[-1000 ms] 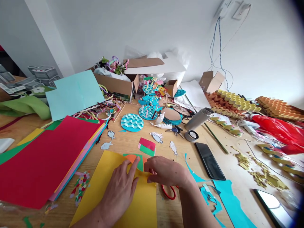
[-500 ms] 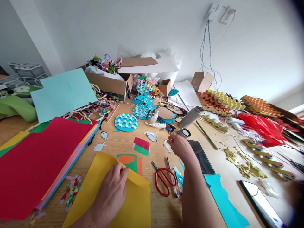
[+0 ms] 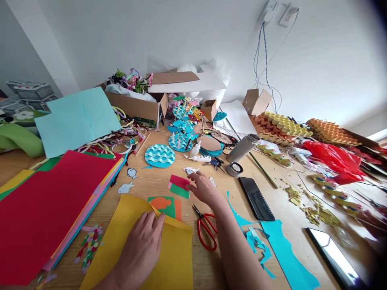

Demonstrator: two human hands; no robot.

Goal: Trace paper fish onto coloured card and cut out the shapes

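Holding the yellow paper (image 3: 175,257) at its bent top edge, the left hand (image 3: 141,239) has its fingers curled in tight. The rest of the paper lies on the desk (image 3: 151,181). Make the left hand the middle of the clock. The right hand (image 3: 202,187) is at 2 o'clock, with a gap between thumb and fingers, by the red and green papers (image 3: 180,186). I cannot tell if it touches them. The scissors (image 3: 200,217) lie at 3 o'clock, with no hand on them. The green and orange papers (image 3: 171,210) are at 1 o'clock, just past the yellow edge. Two fish (image 3: 125,187) near 12 o'clock look all cut out, so that part seems done. The yellow fold looks only part made: it is not pressed flat, and I see no shapes cut there.
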